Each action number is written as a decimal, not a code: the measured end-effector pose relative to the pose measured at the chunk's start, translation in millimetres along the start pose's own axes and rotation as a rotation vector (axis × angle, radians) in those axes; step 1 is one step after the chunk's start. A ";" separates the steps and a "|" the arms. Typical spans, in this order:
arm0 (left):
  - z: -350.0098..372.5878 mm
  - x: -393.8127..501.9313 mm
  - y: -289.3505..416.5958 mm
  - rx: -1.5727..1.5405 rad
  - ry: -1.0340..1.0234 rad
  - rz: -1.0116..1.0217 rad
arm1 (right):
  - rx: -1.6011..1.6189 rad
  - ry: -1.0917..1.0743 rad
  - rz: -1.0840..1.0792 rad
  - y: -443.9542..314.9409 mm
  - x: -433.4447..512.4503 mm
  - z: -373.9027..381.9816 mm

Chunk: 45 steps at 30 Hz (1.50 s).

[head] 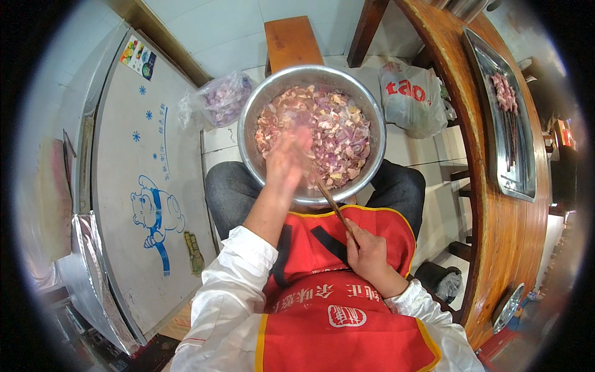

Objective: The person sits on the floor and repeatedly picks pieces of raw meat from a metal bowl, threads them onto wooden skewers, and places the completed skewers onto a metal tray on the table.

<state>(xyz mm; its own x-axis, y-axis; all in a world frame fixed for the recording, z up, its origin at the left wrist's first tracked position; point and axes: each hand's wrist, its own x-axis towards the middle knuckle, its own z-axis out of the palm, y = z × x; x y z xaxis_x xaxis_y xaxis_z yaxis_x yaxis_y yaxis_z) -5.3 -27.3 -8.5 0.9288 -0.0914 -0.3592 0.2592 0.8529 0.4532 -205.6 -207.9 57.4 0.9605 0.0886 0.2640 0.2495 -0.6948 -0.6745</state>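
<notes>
A large round metal basin [244,135] stands in front of my knees, filled with raw chopped meat mixed with sliced purple onion [337,125]. My right hand [367,251] grips the lower end of a thin brown stick, apparently a skewer [332,200], in front of the red apron [297,253]. The stick slants up and left over the basin's near rim. Over the left part of the meat is my left hand [288,156], close to the stick's far end. Motion blurs its fingers, so their grip and the stick's tip cannot be made out.
A metal tray [499,158] with several meat skewers [505,95] lies on the wooden table [483,260] at right. A clear bag of onions [225,100] and a white plastic bag [409,100] flank the basin. Left is a white chest freezer [121,153]; behind, a wooden bench [293,42].
</notes>
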 end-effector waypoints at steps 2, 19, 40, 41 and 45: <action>-2.9 2.3 1.2 -0.012 -0.052 -0.025 | 0.247 0.005 0.163 -1.1 0.5 0.4; -5.1 4.3 -1.0 0.053 -0.089 -0.062 | 0.771 -0.122 0.738 15.3 2.5 8.3; 3.6 -10.7 25.9 0.013 -0.015 -0.082 | -0.167 -0.076 -0.095 6.8 38.9 29.2; 2.3 -7.8 33.1 -0.118 0.074 -0.071 | -0.196 -0.122 -0.140 4.5 39.7 30.2; -6.1 -16.5 53.6 -0.247 0.026 -0.087 | 0.052 -0.184 -0.057 -8.0 44.1 41.6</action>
<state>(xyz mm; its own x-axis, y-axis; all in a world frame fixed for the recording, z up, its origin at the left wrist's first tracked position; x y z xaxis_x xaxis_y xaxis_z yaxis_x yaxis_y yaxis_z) -8.4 23.1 16.7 0.8981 -0.1593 -0.4099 0.2621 0.9423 0.2080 -160.1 -168.8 45.7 0.9496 0.2592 0.1760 0.3061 -0.6474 -0.6980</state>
